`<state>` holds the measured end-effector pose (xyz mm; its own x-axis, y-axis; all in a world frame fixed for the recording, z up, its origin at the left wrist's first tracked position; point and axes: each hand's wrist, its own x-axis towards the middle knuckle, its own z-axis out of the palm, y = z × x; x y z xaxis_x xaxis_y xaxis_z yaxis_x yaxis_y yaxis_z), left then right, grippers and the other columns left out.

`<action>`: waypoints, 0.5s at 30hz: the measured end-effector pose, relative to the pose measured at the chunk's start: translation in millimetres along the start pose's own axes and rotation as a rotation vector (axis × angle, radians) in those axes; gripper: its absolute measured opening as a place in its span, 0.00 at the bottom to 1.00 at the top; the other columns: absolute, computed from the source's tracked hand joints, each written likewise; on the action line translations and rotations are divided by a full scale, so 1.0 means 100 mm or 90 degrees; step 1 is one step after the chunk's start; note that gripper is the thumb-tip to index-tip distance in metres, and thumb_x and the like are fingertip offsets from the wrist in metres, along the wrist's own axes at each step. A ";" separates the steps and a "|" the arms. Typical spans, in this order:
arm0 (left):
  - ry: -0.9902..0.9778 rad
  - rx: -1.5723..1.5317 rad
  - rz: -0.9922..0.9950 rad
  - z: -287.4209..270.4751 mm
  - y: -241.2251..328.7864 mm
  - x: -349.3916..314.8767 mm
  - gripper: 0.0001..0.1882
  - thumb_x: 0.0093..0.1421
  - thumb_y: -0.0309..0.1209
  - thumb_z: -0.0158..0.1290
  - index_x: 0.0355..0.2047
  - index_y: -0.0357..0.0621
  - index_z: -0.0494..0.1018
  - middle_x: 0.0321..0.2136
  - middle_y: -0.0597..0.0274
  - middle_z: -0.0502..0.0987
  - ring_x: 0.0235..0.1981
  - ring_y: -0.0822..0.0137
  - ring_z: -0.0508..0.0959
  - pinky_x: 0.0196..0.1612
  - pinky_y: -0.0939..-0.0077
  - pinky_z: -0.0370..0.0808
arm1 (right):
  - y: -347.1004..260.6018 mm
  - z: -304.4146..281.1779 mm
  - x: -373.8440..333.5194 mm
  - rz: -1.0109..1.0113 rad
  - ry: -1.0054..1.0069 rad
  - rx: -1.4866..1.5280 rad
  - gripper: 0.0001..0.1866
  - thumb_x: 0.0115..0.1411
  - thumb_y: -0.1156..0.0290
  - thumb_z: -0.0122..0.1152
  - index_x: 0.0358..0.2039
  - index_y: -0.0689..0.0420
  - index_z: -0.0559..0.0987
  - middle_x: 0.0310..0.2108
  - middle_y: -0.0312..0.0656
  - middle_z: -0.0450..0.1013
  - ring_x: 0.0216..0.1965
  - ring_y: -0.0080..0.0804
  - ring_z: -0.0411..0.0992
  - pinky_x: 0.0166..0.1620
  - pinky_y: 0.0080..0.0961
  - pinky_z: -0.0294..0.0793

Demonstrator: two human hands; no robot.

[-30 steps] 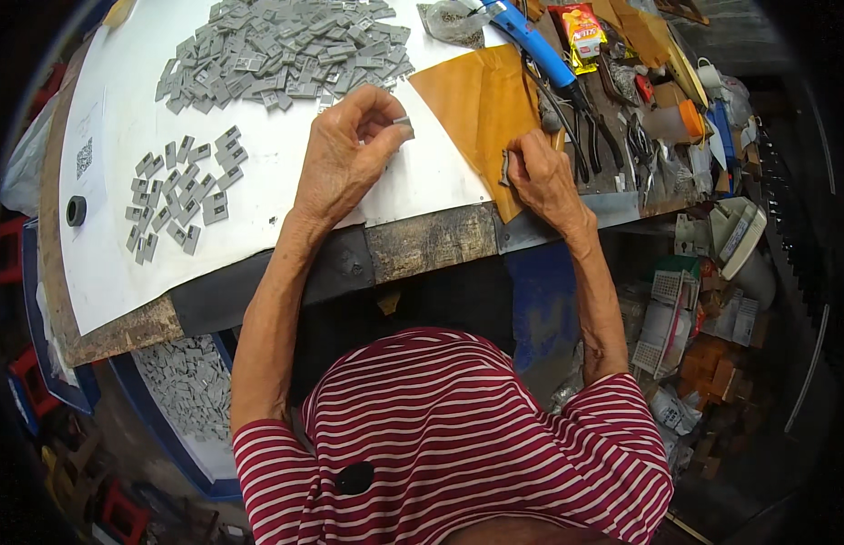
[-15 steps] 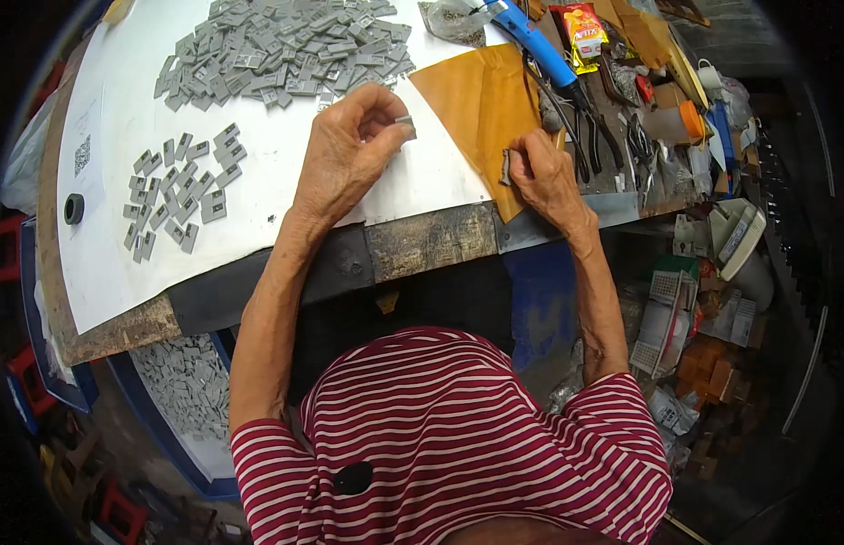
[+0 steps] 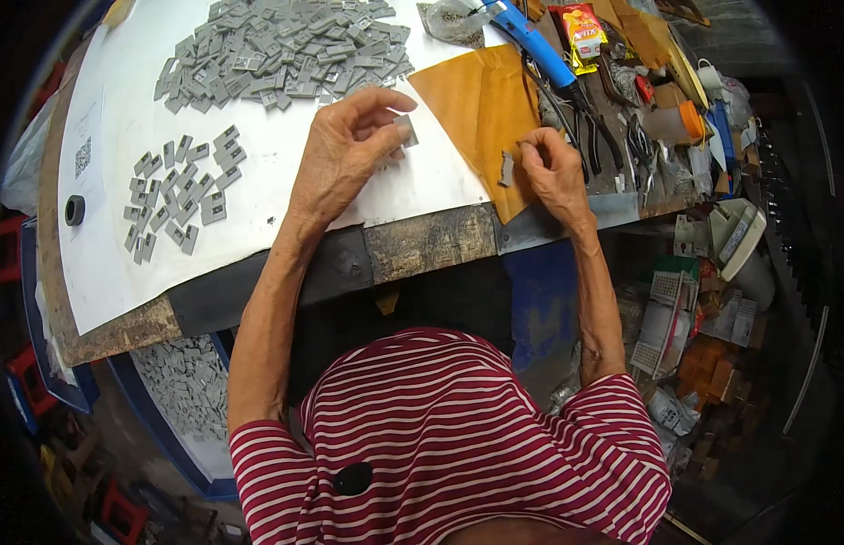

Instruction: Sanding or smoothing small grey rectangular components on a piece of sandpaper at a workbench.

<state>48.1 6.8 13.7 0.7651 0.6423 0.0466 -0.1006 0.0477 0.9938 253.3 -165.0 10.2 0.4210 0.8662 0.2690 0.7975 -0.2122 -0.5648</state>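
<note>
Over the white sheet (image 3: 286,182), my left hand (image 3: 345,150) grips a small flat grey piece (image 3: 408,131) by its edge at the thumb, with the forefinger raised off it. My right hand (image 3: 555,173) is above the brown paper (image 3: 476,100), its thumb and forefinger curved and slightly apart. Beside those fingertips is a short, narrow grey piece (image 3: 506,169) whose kind I cannot make out. Behind my left hand lies a large heap of similar grey pieces (image 3: 286,54). A smaller group of grey pieces (image 3: 177,195), with dark square holes, is spread out to the left.
A black ring (image 3: 74,210) sits at the sheet's left edge. Right of the paper are a blue-handled power tool (image 3: 535,41), pliers (image 3: 603,136), a snack packet (image 3: 581,36) and clutter. A plastic bag (image 3: 454,23) stands behind. Below the table is a blue-rimmed bin (image 3: 181,391) of grey pieces.
My left hand has turned the grey piece so its flat face shows, and the forefinger has lifted. My right fingers have moved right, away from the narrow grey piece, and loosened.
</note>
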 end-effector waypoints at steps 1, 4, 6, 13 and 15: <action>0.002 0.001 0.000 -0.01 0.00 0.00 0.08 0.51 0.26 0.52 0.32 0.38 0.72 0.21 0.65 0.74 0.23 0.77 0.74 0.27 0.84 0.73 | -0.07 -0.04 0.02 0.126 -0.024 0.134 0.04 0.56 0.76 0.51 0.27 0.64 0.71 0.19 0.39 0.68 0.16 0.25 0.66 0.20 0.20 0.64; -0.010 -0.022 -0.011 -0.04 -0.03 0.00 0.10 0.52 0.27 0.52 0.36 0.38 0.73 0.22 0.63 0.75 0.23 0.75 0.75 0.27 0.83 0.73 | -0.24 -0.07 0.06 0.264 -0.032 0.339 0.06 0.57 0.74 0.52 0.29 0.64 0.71 0.18 0.32 0.66 0.14 0.13 0.61 0.16 0.11 0.58; -0.018 -0.049 -0.030 -0.06 -0.04 0.00 0.09 0.52 0.26 0.52 0.34 0.37 0.72 0.21 0.61 0.76 0.22 0.74 0.76 0.26 0.83 0.72 | -0.33 -0.05 0.11 0.321 -0.041 0.529 0.06 0.56 0.74 0.53 0.29 0.64 0.72 0.19 0.34 0.66 0.15 0.14 0.61 0.16 0.11 0.58; -0.044 -0.110 -0.076 -0.08 -0.07 0.03 0.08 0.54 0.25 0.51 0.34 0.34 0.69 0.20 0.56 0.76 0.21 0.73 0.75 0.27 0.84 0.71 | -0.53 0.07 0.19 0.368 -0.130 0.766 0.06 0.56 0.75 0.54 0.31 0.65 0.71 0.23 0.36 0.67 0.17 0.14 0.61 0.16 0.10 0.58; -0.053 -0.121 -0.075 -0.11 -0.10 0.03 0.08 0.55 0.25 0.51 0.33 0.34 0.68 0.20 0.55 0.76 0.20 0.73 0.75 0.26 0.84 0.71 | -0.53 0.13 0.20 0.368 -0.160 0.802 0.07 0.56 0.74 0.54 0.32 0.65 0.71 0.24 0.36 0.67 0.17 0.14 0.60 0.17 0.09 0.58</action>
<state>44.5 17.0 3.0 0.8274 0.5592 -0.0525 -0.1192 0.2662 0.9565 213.8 -130.2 35.7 0.3580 0.8818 -0.3070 -0.4316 -0.1353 -0.8919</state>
